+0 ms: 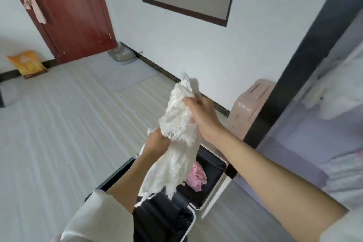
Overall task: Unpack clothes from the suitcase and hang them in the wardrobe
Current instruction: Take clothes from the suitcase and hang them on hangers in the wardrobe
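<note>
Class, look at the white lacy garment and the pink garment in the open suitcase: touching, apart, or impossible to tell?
Cannot tell. In the head view the white garment, held by both hands, hangs in front of the pink garment and overlaps its edge, so no gap or contact shows.

Both arms are raised in front of the chest, forearms bare, pale sleeves pushed back near the elbows. The left hand sits lower, fingers curled tight, its grip bunching white cloth. The right hand reaches higher across from the right, wrist bent, its thumb and fingers pinching the same cloth near the upper end.
</note>
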Tool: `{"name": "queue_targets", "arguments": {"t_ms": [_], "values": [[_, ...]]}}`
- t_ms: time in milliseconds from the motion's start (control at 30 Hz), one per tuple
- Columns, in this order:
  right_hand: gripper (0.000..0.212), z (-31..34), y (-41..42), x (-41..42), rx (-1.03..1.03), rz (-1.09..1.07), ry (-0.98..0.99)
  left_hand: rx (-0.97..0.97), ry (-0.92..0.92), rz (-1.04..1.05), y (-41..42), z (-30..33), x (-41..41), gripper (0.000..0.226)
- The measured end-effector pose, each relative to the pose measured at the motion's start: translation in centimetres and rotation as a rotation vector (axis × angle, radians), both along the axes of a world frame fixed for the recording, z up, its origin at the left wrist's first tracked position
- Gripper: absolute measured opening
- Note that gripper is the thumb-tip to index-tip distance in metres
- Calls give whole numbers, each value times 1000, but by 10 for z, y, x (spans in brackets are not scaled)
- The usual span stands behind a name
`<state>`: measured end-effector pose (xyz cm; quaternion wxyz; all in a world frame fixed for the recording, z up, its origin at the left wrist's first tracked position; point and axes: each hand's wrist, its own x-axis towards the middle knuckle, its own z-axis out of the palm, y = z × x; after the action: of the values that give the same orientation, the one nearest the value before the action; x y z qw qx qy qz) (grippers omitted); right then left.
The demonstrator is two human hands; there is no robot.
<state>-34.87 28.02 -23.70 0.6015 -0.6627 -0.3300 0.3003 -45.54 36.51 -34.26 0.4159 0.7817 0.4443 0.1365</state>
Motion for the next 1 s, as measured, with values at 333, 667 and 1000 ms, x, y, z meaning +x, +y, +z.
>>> {"name": "queue_targets", "arguments": {"t_ms": [333, 667, 1000], "values": [[32, -69, -161, 23, -394, 145, -24, -469, 7, -152, -141, 8, -13, 27], [50, -94, -326, 84, -429, -78, 241, -637, -122, -352, -268, 31, 101, 44], [59, -48, -430, 149, -164, -207, 151, -775, -369, -388, -323, 97, 233, 40]]}}
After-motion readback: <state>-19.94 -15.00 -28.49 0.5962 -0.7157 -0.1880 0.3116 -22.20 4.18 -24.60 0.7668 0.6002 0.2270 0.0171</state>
